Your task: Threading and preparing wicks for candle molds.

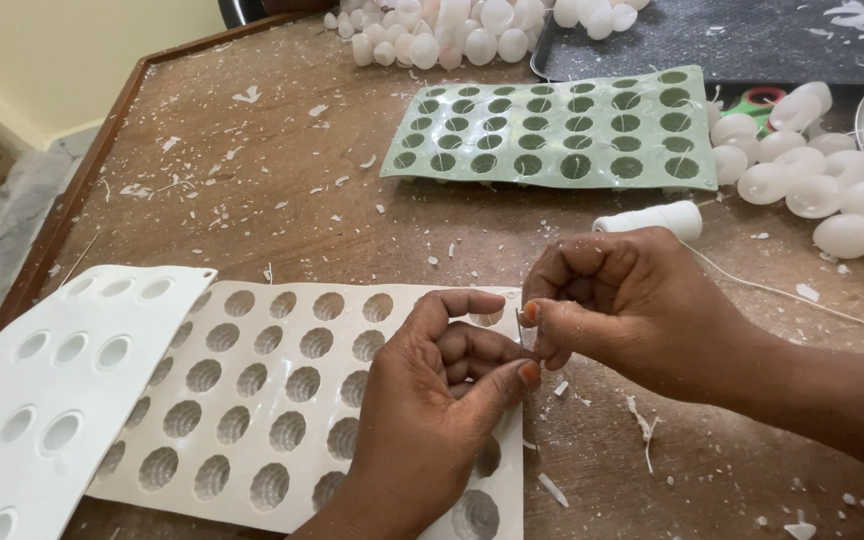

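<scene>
The left hand (432,390) and the right hand (612,305) met above the near white silicone mould with round ribbed cavities (272,400), which lay flat on the brown wooden tabletop (252,190). Both grips were closed, fingertips pinching a thin white wick thread (519,328) between them. A white thread spool (657,218) lay just behind the right hand. A green cavity mould (562,130) lay farther back.

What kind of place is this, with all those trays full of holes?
Probably a small candle-making workshop. Silicone moulds, a white mould and a green mould, lie on a wooden table beside white wax shells and a spool of wick string.
</scene>
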